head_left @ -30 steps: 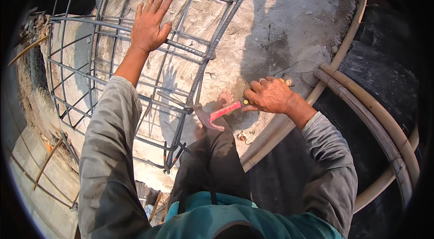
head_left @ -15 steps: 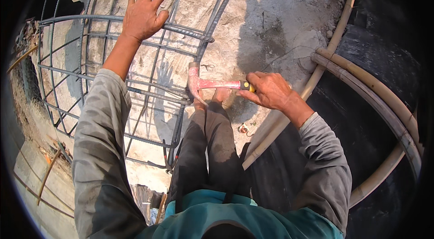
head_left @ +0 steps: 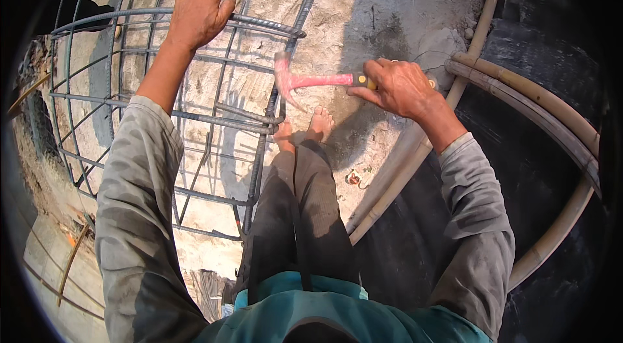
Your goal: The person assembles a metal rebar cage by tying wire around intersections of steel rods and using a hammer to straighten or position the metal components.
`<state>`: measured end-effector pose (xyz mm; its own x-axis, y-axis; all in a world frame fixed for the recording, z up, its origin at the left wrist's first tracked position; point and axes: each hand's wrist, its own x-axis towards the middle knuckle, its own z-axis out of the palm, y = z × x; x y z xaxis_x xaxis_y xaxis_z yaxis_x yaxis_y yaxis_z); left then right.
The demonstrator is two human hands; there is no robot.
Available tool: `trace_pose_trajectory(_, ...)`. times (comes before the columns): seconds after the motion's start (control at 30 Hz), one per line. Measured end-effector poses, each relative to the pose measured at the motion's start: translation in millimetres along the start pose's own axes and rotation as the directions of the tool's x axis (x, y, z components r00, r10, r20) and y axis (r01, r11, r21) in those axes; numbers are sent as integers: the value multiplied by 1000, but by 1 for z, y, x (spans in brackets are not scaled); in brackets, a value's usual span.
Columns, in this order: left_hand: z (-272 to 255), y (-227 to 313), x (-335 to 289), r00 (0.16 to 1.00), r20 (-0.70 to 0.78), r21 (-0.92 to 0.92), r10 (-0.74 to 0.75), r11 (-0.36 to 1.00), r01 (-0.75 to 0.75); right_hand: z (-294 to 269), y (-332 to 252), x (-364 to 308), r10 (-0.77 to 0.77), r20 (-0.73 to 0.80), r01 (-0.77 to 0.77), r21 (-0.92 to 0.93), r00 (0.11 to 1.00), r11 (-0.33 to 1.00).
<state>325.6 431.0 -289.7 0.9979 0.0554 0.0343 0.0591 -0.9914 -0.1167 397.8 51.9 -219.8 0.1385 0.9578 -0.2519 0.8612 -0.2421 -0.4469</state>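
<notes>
My right hand (head_left: 403,91) is closed around the dark-and-yellow grip of a red claw hammer (head_left: 319,79). Its head, slightly blurred, is over the right end of a cage of tied ribbed steel bars (head_left: 276,27); whether it touches a bar I cannot tell. Across the cage's upper long bar lies my left hand (head_left: 202,13), fingers stretched and spread, not wrapped round the steel. A second long bar (head_left: 217,120) ends below the hammer head, at a corner of the cage.
My bare feet (head_left: 319,123) stand on pale, rough ground beside the cage. To the right, bamboo poles (head_left: 529,119) cross over black sheeting (head_left: 415,226). A small reddish-white scrap (head_left: 353,178) lies near a pole. Thin sticks (head_left: 73,265) are at the lower left.
The hammer and my right hand have risen in the picture and shifted slightly right, away from the lower bar's end. My left hand stays on the same bar; the whole view has shifted a little.
</notes>
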Motion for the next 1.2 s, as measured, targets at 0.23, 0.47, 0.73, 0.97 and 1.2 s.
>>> trace_pose_trajectory(0.23, -33, 1, -67, 881, -246, -473, -405, 843, 255, -5, -53, -33, 92, 204, -109, 73, 975, 991)
trace_pose_trajectory(0.47, -71, -10, -188, 758, -178, -536, -628, 708, 460, -55, 25, 20, 454, 107, -449, -68, 885, 891)
trace_pose_trajectory(0.73, -72, 36, -260, 549, 52, -609, -834, 409, 680, -37, -24, 23, -40, 160, 36, 26, 986, 999)
trace_pose_trajectory(0.97, -83, 55, -289, 513, 128, -615, -849, 338, 712, -45, -25, 13, 190, 177, -213, 123, 966, 969)
trace_pose_trajectory(1.2, -93, 71, -250, 582, 116, -713, -805, 340, 613, -54, 8, 17, 421, 140, -431, 55, 896, 901)
